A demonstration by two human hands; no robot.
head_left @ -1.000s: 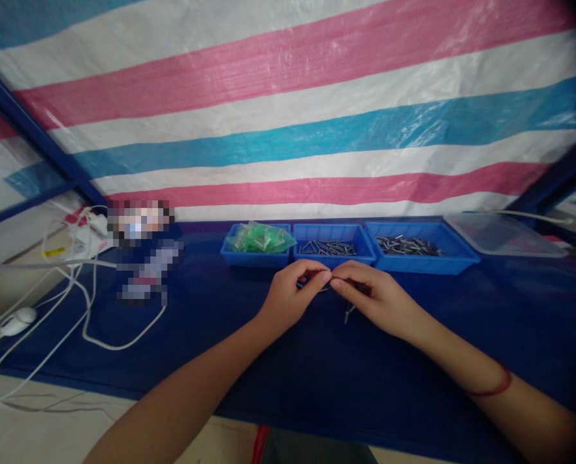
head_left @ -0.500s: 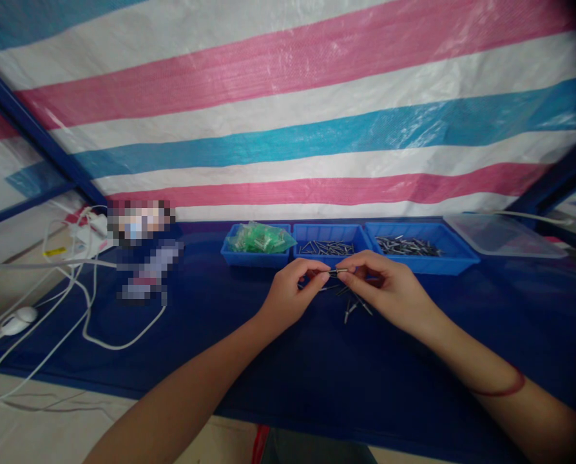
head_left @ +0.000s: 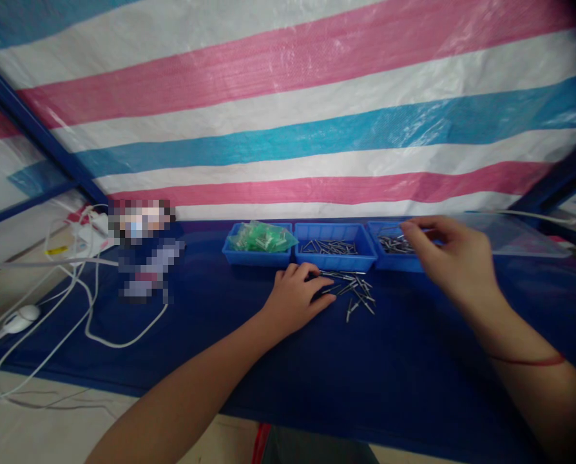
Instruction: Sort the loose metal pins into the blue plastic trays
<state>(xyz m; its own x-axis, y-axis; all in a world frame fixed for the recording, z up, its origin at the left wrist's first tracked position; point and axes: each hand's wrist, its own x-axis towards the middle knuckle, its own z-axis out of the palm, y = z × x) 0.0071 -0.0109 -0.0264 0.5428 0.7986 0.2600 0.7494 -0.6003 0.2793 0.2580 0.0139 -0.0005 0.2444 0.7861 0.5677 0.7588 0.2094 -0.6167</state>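
My left hand [head_left: 298, 291] rests on the blue table with its fingers apart, at the left side of a loose pile of thin metal pins [head_left: 360, 293]. Some of the pins look thicker along part of their length, like blind rivets. Over the right blue bin [head_left: 399, 261] is my right hand [head_left: 450, 251], thumb and index finger pinched on a thin metal pin [head_left: 390, 228] that points left. More metal pins [head_left: 393, 245] lie inside that bin, partly hidden behind the hand. The middle blue bin [head_left: 336, 261] also holds metal pins.
The left blue bin [head_left: 256, 258] holds a clear bag of green pieces [head_left: 263, 237]. A translucent plastic lid [head_left: 520, 237] lies at the right. White cables [head_left: 92, 322] and a power strip [head_left: 89, 238] occupy the table's left side. A striped tarp [head_left: 288, 148] hangs behind.
My hands were together, holding a small metal piece between their fingertips. Now they are apart: the right has moved right over the right bin, while the left has opened down beside the loose pins.
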